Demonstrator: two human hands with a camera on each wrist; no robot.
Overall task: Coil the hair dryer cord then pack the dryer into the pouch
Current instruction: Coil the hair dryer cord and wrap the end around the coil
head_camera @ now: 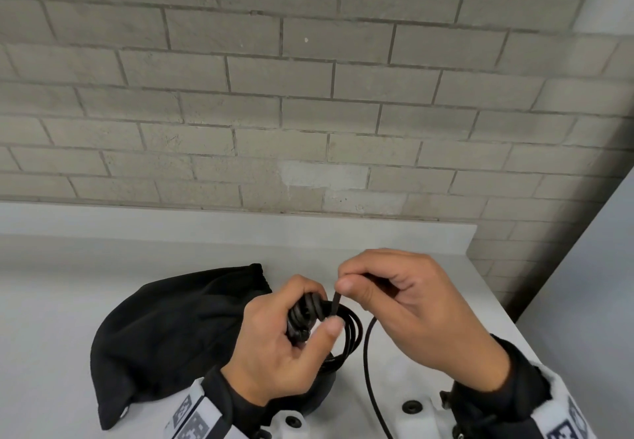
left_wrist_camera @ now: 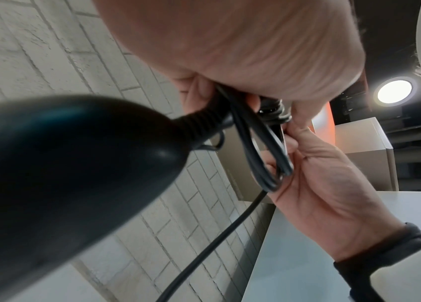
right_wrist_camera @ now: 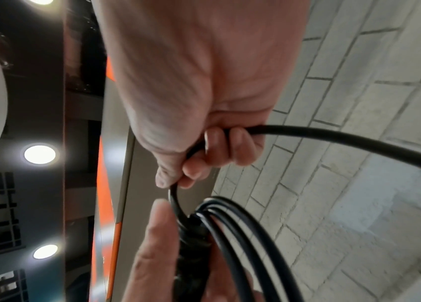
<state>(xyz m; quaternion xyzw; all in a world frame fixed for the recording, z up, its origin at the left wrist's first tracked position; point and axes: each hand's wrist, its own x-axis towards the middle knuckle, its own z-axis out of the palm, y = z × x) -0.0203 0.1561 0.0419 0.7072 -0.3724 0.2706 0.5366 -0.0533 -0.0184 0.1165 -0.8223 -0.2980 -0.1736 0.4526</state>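
A soft black fabric pouch (head_camera: 164,332) lies on the white counter (head_camera: 68,301), at nine o'clock from the hands. The left hand (head_camera: 288,346) grips the coiled black cord (head_camera: 350,329) above the glossy black hair dryer (left_wrist_camera: 57,173). The right hand (head_camera: 411,308), at three o'clock, pinches the cord's free stretch.

Your left hand (head_camera: 274,346) and right hand (head_camera: 422,315) are both bare. Each wrist wears a dark, close-fitting cuff (head_camera: 514,380) with a frayed-looking edge. Over each forearm you have a white band (head_camera: 202,411) printed with black square-block markers (the pattern is only partly in the head view). The white garment front (head_camera: 404,418) below your hands carries round black snap buttons (head_camera: 410,406), and a second one sits nearer the left cuff.
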